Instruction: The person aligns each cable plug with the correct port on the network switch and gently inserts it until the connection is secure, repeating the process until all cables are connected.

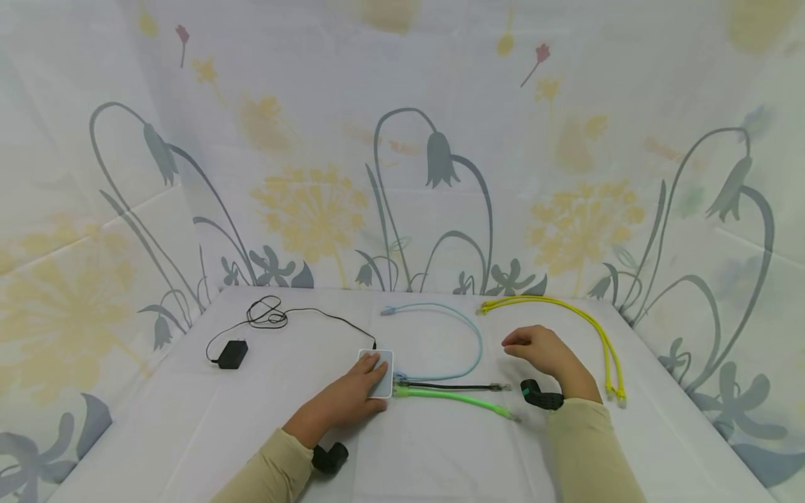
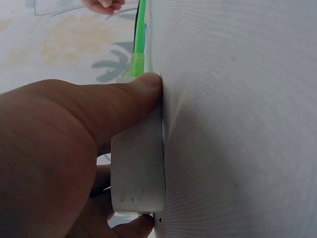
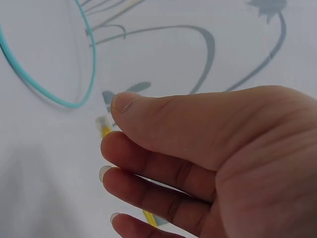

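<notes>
My left hand (image 1: 357,398) holds a small white network switch (image 2: 138,168) on the white cloth; the thumb lies along its near side and fingers reach over the top and round the far side. A light blue Ethernet cable (image 1: 481,342), a black one (image 1: 449,386) and a green one (image 1: 453,397) run from its right side, the black and green ones ending in loose plugs. A thin black power cord (image 1: 339,318) enters the back. Over the table to the right, my right hand (image 1: 541,349) hangs with fingers loosely bent and nothing in it.
Two yellow Ethernet cables (image 1: 581,316) lie curved at the back right, beyond the right hand. On the left is a black power adapter (image 1: 233,355), its cord coiled behind it. A flower-printed cloth (image 1: 409,209) hangs along the table's back edge.
</notes>
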The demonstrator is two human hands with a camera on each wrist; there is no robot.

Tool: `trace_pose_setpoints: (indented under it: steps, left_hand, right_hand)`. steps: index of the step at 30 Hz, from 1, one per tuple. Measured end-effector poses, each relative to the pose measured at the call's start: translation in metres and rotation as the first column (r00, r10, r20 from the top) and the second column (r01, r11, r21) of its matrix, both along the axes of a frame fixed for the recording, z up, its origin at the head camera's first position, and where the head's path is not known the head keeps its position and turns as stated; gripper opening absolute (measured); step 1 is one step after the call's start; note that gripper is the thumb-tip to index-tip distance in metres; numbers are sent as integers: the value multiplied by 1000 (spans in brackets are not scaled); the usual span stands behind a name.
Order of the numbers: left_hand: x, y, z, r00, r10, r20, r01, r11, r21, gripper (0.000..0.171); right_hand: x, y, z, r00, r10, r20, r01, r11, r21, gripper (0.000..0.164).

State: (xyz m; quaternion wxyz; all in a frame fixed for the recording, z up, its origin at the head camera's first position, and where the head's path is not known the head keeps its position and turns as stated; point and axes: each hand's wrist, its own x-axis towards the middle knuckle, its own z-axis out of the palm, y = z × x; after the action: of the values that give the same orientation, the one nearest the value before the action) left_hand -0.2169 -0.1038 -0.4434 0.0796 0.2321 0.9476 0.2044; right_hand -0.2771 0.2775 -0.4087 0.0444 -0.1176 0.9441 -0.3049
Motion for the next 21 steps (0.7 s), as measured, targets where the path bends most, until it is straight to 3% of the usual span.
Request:
trace_pose_setpoints:
  steps: [21]
  left_hand:
    - [1, 0, 1, 1000, -7, -3, 7, 1000, -1, 72]
  right_hand:
    - [9, 34, 3, 993, -106, -47, 109, 991, 74, 28]
